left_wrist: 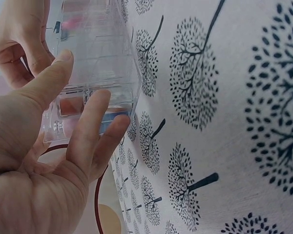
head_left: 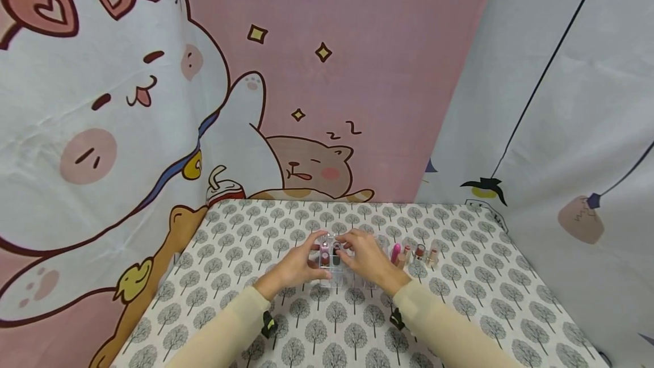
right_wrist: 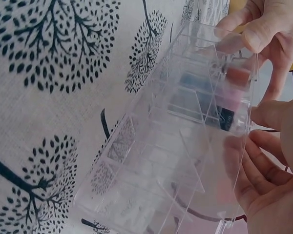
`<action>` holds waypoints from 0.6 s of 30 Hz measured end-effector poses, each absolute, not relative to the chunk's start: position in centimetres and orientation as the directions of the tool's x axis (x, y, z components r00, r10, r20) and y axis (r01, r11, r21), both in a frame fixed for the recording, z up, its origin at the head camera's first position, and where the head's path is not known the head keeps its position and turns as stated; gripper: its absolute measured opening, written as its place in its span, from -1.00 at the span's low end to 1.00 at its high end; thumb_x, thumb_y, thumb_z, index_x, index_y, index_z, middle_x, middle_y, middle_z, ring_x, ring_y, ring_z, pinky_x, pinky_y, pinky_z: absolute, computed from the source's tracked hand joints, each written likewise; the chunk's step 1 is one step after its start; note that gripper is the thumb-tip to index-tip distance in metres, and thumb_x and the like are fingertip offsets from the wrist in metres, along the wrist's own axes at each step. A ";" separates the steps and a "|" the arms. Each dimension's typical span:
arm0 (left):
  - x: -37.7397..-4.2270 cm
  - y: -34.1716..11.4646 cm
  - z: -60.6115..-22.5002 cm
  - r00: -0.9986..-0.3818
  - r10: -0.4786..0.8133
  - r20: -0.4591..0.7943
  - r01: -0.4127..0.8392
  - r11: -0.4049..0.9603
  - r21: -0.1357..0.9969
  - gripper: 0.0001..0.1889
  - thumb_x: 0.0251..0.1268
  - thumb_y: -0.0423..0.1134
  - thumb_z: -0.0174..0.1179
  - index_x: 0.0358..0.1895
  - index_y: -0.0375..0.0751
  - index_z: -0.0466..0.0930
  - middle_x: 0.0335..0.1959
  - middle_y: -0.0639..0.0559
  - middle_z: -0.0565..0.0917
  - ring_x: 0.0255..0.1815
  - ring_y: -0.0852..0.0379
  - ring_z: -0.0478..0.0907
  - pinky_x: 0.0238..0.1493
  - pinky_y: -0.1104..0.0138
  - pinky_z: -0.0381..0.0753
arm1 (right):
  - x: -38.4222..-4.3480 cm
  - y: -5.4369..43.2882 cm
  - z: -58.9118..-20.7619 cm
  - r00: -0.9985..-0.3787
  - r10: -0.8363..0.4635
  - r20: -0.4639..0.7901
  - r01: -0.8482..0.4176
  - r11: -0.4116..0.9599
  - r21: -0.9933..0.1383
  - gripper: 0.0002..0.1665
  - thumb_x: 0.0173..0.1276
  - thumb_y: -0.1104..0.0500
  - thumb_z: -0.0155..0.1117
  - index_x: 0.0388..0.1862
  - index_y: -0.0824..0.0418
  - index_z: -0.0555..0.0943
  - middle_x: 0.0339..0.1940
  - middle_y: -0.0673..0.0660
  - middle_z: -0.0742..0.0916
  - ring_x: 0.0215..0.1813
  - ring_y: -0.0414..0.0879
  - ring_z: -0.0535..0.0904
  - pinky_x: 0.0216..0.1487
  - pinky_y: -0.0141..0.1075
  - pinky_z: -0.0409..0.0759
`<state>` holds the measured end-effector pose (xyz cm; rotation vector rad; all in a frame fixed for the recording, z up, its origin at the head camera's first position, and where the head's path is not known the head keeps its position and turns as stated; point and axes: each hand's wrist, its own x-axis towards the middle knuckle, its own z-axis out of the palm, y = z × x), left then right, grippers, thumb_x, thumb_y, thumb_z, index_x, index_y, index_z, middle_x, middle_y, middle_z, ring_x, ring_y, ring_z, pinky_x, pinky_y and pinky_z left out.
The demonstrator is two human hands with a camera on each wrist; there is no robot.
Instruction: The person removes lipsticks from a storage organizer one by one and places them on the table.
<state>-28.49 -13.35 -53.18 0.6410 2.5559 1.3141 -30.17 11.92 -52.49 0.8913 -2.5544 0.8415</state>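
A clear plastic organizer box (head_left: 332,278) with divided compartments lies on the patterned cloth. My left hand (head_left: 298,261) grips its left end, thumb on the near side and fingers around the far side. Lipsticks stand in the compartments at that end; one has a red-brown section (right_wrist: 238,76), and beside it is a black-ended lipstick (right_wrist: 226,118). My right hand (head_left: 364,255) reaches over the box from the right, its thumb and index fingertips close around the black-ended lipstick. I cannot tell whether they pinch it. The compartments toward the right end hold nothing visible.
To the right of the box stand several loose lipsticks, among them a bright pink lipstick (head_left: 395,252), a dark red lipstick (head_left: 419,251) and a pale-cased lipstick (head_left: 432,256). The table is covered by a tree-print cloth (head_left: 327,334). A cartoon-printed curtain (head_left: 388,72) hangs behind.
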 end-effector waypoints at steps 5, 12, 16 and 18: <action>-28.6 -13.4 -53.3 -0.889 0.458 0.022 0.285 0.514 0.809 0.17 0.44 -0.15 0.70 0.92 0.21 0.07 0.69 -0.51 0.52 0.19 -0.18 0.91 0.16 -0.01 0.97 | -30.1 11.6 -52.6 -0.774 -0.432 0.463 -0.622 0.656 -0.427 -0.63 0.48 0.27 0.71 0.20 0.33 0.88 0.07 0.28 0.93 -0.03 0.17 0.96 -0.02 -0.24 0.98; -28.5 -13.3 -53.1 -0.887 0.460 0.025 0.285 0.505 0.815 0.17 0.44 -0.17 0.70 0.93 0.20 0.07 0.68 -0.52 0.52 0.20 -0.22 0.91 0.16 0.00 0.97 | -30.0 11.2 -52.7 -0.816 -0.366 0.447 -0.562 0.682 -0.468 -0.65 0.46 0.25 0.74 0.16 0.30 0.90 0.06 0.27 0.96 -0.03 0.14 0.97 -0.03 -0.19 0.99; -28.5 -13.2 -53.1 -0.887 0.461 0.028 0.286 0.502 0.816 0.17 0.43 -0.17 0.71 0.93 0.19 0.07 0.68 -0.54 0.52 0.20 -0.24 0.91 0.15 0.00 0.98 | -30.1 11.2 -52.9 -0.834 -0.340 0.433 -0.536 0.683 -0.496 -0.66 0.44 0.26 0.76 0.13 0.32 0.91 0.04 0.29 0.97 -0.05 0.14 0.98 -0.05 -0.18 0.99; -28.5 -13.3 -53.1 -0.888 0.460 0.027 0.286 0.504 0.815 0.18 0.43 -0.16 0.71 0.93 0.21 0.07 0.68 -0.53 0.52 0.20 -0.23 0.91 0.16 0.01 0.98 | -30.2 11.2 -53.1 -0.838 -0.334 0.431 -0.532 0.678 -0.507 -0.68 0.43 0.27 0.76 0.11 0.33 0.91 0.01 0.29 0.97 -0.07 0.12 0.98 -0.06 -0.18 0.99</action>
